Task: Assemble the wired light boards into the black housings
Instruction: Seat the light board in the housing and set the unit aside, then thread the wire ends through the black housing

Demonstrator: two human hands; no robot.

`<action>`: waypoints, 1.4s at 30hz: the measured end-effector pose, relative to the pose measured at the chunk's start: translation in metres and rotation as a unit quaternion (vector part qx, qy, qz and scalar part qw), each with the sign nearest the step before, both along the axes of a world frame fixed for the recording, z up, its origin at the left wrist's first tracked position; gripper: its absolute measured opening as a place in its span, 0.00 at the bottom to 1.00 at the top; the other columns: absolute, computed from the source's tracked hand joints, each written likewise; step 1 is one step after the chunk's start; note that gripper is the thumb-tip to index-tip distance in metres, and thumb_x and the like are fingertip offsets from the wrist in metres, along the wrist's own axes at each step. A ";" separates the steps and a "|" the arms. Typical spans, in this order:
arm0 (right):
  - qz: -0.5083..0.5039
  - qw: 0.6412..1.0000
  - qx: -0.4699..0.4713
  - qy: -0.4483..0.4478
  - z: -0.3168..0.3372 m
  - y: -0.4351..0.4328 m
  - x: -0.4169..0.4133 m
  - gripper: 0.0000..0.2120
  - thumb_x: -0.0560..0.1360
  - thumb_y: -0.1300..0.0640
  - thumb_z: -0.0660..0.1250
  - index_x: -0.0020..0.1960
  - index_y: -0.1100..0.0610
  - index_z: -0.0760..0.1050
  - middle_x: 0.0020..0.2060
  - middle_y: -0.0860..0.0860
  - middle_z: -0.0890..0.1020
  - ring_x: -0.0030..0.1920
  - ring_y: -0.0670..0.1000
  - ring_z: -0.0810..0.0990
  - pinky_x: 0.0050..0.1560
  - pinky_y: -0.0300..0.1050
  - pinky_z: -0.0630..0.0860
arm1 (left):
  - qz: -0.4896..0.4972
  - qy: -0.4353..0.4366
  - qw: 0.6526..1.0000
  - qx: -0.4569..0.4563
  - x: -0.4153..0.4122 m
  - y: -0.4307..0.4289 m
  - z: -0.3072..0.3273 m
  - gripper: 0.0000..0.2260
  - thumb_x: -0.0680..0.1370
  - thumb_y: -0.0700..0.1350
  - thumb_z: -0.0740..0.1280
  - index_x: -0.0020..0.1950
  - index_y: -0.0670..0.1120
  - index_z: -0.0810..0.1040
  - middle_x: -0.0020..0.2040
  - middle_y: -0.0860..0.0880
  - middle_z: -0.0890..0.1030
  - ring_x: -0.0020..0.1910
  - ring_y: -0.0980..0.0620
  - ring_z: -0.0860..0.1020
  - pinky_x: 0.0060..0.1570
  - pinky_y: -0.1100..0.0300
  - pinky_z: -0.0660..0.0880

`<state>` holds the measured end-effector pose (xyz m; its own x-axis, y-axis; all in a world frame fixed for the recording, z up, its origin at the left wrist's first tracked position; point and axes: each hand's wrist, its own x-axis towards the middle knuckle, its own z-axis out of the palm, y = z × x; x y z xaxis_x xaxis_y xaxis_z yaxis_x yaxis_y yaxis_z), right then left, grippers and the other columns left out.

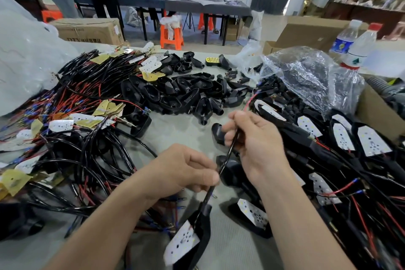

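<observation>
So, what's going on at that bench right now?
A person is putting one light unit together. The right hand pinches the upper end of a black cable and the left hand grips it lower down. Below, the cable enters a black housing whose white light board sticks out, not yet seated. Loose wired boards are piled on the left, empty housings in the centre, and assembled units on the right.

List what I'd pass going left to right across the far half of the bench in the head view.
Tangle of wired light boards → heap of empty black housings → clear plastic bag holding black parts → two water bottles at the right edge.
</observation>
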<state>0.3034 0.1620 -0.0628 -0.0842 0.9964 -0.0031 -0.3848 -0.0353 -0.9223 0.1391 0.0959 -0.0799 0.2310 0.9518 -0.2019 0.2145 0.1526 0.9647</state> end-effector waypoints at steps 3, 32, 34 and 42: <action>0.114 0.974 0.040 -0.193 -0.008 -0.009 -0.009 0.12 0.81 0.62 0.64 0.40 0.60 0.81 0.29 0.57 0.82 0.23 0.49 0.77 0.28 0.41 0.75 | 0.131 -0.097 0.986 0.037 0.004 0.006 0.000 0.12 0.71 0.53 0.77 0.52 0.51 0.88 0.41 0.47 0.86 0.39 0.51 0.84 0.39 0.62 0.80; 0.127 0.476 0.066 -0.868 0.031 0.181 0.095 0.14 0.79 0.66 0.63 0.63 0.65 0.78 0.62 0.61 0.81 0.62 0.60 0.79 0.59 0.48 0.77 | 0.390 0.062 0.911 0.123 -0.010 0.039 -0.023 0.03 0.67 0.52 0.71 0.40 0.57 0.82 0.39 0.61 0.85 0.42 0.56 0.84 0.46 0.55 0.78; 0.134 0.500 0.056 -0.854 0.031 0.181 0.093 0.13 0.79 0.67 0.63 0.61 0.66 0.79 0.59 0.62 0.81 0.60 0.60 0.80 0.59 0.49 0.77 | 0.386 0.095 0.905 0.149 -0.009 0.039 -0.024 0.05 0.66 0.54 0.68 0.41 0.58 0.81 0.39 0.65 0.83 0.41 0.62 0.81 0.46 0.57 0.76; -0.068 0.528 0.152 -0.833 0.063 0.155 0.066 0.08 0.73 0.68 0.64 0.48 0.59 0.79 0.44 0.57 0.81 0.42 0.59 0.79 0.43 0.50 0.76 | 0.354 0.078 0.916 0.173 -0.004 0.036 -0.022 0.14 0.74 0.42 0.72 0.44 0.64 0.84 0.30 0.57 0.81 0.25 0.59 0.72 0.28 0.63 0.70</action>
<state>0.3696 0.3169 -0.0001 -0.1435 0.9689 0.2017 0.9892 0.1341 0.0596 0.1354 0.1323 -0.1021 -0.4745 0.8653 0.1617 0.3190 -0.0022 0.9477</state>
